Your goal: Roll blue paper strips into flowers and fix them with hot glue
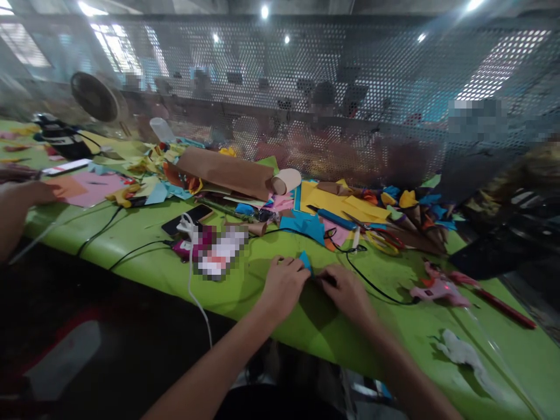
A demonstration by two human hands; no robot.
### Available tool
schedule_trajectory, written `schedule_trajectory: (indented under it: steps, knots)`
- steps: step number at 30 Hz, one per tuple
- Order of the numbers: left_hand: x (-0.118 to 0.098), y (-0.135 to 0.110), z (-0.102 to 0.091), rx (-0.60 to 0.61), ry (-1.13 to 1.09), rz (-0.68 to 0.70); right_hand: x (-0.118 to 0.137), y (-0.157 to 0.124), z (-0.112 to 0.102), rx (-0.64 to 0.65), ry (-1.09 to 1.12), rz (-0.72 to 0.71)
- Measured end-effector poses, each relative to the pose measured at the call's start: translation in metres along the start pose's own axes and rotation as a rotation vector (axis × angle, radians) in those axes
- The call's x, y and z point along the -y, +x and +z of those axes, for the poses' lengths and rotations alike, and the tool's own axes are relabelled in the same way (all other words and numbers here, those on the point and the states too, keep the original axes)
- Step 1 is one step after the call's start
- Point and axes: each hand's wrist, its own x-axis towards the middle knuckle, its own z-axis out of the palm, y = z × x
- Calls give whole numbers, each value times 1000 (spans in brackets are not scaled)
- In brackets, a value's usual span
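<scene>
With the small blue paper as the centre of the clock and twelve pointing away from the wearer, the largest thing is a perforated panel (376, 64), standing across the back from ten to two. Next comes the green surface (245, 286), which runs across the view. On it, between ten and eleven, lies a large brown paper (223, 169); between two and three are brown paper cones (413, 230) with blue, yellow and orange tips, and at one, yellow sheets (321, 198).

A pink glue gun (440, 290) rests just past three, a crumpled white tissue (464, 353) at four. A co-worker's hand (32, 192) is well off, between nine and ten.

The wearer's hands meet at the centre. The left hand (284, 283) is curled nearly closed, its fingertips holding the paper down. The right hand (347, 291) has thumb and forefinger drawn close at the paper's near right end; whether they grip it, I cannot tell.

Smallest is the blue paper (305, 260) itself, low over the surface, one pointed corner showing toward twelve. The step looks like folding or shaping it; the next move probably calls for a steady left hold and a fine right-hand pinch along its edge.
</scene>
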Motion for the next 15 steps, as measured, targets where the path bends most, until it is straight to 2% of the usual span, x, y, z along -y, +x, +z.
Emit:
schedule_trajectory:
  steps: [4, 9, 12, 15]
  knots:
    - [0, 1, 0, 22, -40, 34, -1, 4, 1, -5, 28, 31]
    - [3, 10, 1, 28, -59, -5, -3, 2, -4, -25, 69, 46]
    - [4, 14, 3, 28, -81, -13, -4, -5, -8, -113, 96, 20]
    - [5, 15, 4, 26, -119, -39, -3, -13, -11, -200, 61, -65]
